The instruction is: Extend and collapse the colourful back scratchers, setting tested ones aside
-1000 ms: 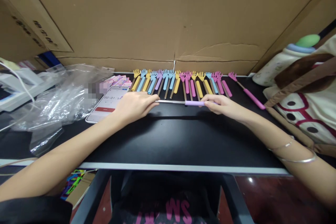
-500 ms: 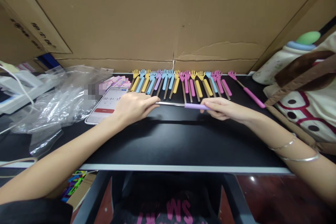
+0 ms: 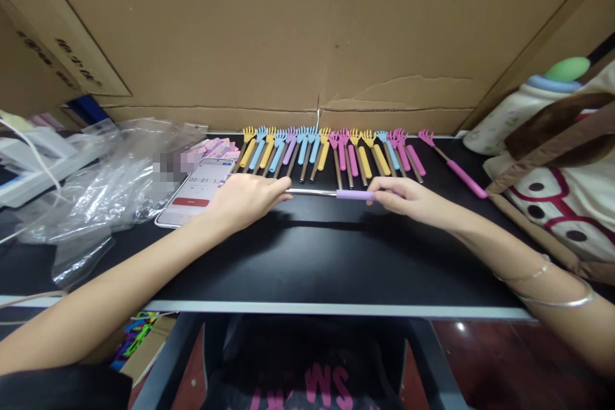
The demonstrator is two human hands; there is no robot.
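Observation:
I hold a telescopic back scratcher with a silver rod and a purple grip crosswise over the black table. My left hand is closed round the rod's left end; the head is hidden in it. My right hand pinches the purple grip at its right end. Just behind lies a row of several collapsed scratchers in yellow, blue, purple and pink, claw heads pointing away. One pink scratcher lies extended, apart at the right.
A phone showing a timer lies left of my left hand, with pink packets and crumpled clear plastic bags beyond it. A cream bag with brown straps and a bottle stand at right. Cardboard walls close the back.
The scratcher has stayed stretched between my hands, shifting only slightly; my right hand slid a little left along the purple grip.

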